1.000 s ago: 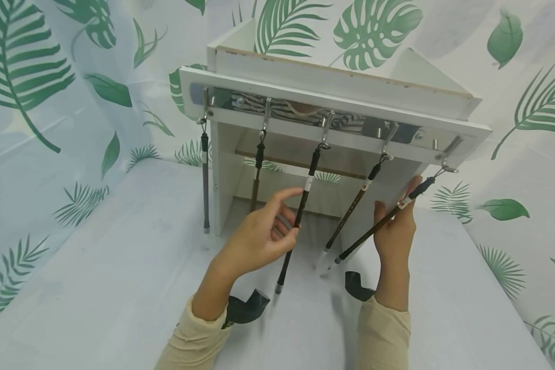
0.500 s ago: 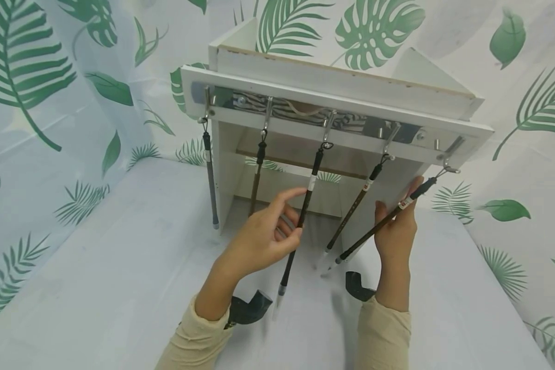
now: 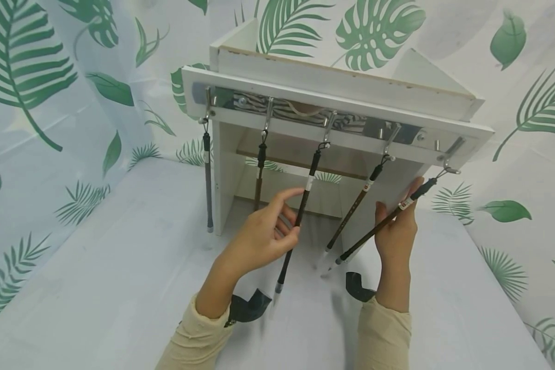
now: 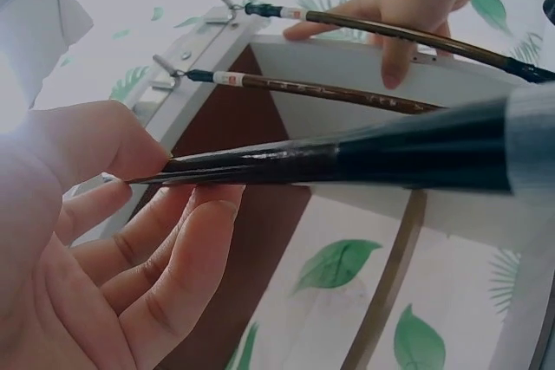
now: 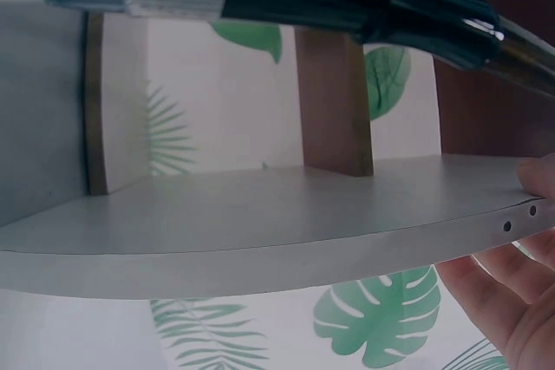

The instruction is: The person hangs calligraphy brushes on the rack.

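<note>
Several brushes with dark handles hang by cord loops from metal hooks on a white wooden shelf unit (image 3: 342, 82). My left hand (image 3: 261, 239) pinches the middle brush (image 3: 314, 164) along its handle, thumb on one side and fingers on the other, as the left wrist view shows at the handle (image 4: 390, 153). My right hand (image 3: 396, 239) grips the unit's right side panel (image 5: 217, 275), thumb on its inner face and fingers outside. The rightmost brush (image 3: 373, 230) slants across in front of that hand. Beside it hangs another brush (image 3: 351, 211).
At the left hang a grey-handled brush (image 3: 208, 190) and a brown one (image 3: 258, 186), its lower end hidden behind my left hand. The unit stands on a white-covered table (image 3: 97, 272). Leaf-patterned cloth (image 3: 467, 31) encloses it. Black camera mounts (image 3: 252, 308) sit at both wrists.
The middle brush's lower end swung slightly right, then back left, with my left hand moving along. The leftmost brush swung right and back left. My right hand stays put.
</note>
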Motion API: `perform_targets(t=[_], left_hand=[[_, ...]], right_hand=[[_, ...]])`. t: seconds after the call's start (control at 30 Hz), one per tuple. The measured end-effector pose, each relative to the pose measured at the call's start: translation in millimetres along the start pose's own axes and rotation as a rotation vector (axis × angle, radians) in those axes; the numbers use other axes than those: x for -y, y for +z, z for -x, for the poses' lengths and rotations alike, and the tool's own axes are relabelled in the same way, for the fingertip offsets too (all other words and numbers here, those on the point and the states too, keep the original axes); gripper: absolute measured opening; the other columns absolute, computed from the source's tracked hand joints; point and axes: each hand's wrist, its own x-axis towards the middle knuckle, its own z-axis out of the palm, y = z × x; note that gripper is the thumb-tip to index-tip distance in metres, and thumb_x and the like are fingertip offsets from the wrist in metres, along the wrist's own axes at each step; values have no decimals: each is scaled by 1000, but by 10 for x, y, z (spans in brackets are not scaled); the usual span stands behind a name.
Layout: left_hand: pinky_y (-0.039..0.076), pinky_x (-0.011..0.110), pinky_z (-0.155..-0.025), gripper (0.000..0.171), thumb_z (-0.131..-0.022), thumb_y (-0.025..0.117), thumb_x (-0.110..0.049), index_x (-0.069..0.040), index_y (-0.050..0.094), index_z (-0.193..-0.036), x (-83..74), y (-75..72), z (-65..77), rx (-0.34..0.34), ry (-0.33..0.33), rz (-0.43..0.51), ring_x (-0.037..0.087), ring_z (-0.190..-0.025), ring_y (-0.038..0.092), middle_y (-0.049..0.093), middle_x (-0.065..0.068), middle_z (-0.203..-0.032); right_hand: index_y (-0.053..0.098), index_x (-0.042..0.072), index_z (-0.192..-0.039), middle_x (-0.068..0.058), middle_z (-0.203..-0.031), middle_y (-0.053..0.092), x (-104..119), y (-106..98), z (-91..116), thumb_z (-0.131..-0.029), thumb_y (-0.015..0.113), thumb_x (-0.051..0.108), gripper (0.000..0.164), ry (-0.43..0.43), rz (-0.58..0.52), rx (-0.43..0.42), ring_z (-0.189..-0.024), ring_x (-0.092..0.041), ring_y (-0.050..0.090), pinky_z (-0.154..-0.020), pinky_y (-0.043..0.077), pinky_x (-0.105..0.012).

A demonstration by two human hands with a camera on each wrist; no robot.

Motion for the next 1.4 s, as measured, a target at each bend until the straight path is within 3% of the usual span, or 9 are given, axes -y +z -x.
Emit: perform_targets(t=[1.0, 1.4], left_hand=[[51, 16, -66, 59, -83, 58, -7, -15, 32, -135, 85, 52, -38, 5, -10, -11, 11, -74, 60, 56, 3, -91], [51, 16, -64, 56, -84, 58, -8, -13, 33, -134, 189, 84, -73, -18, 60, -54, 11, -72, 59, 58, 4, -88]], right_hand=[[4, 32, -146, -22, -135, 43, 10, -3, -8, -94, 47, 23, 68, 10, 0, 3, -115, -46, 48, -88, 41, -62], [3, 31, -146, -22, -136, 42, 29, -11, -3, -94, 47, 25, 69, 19, -4, 8, -115, -47, 48, -88, 41, -62]])
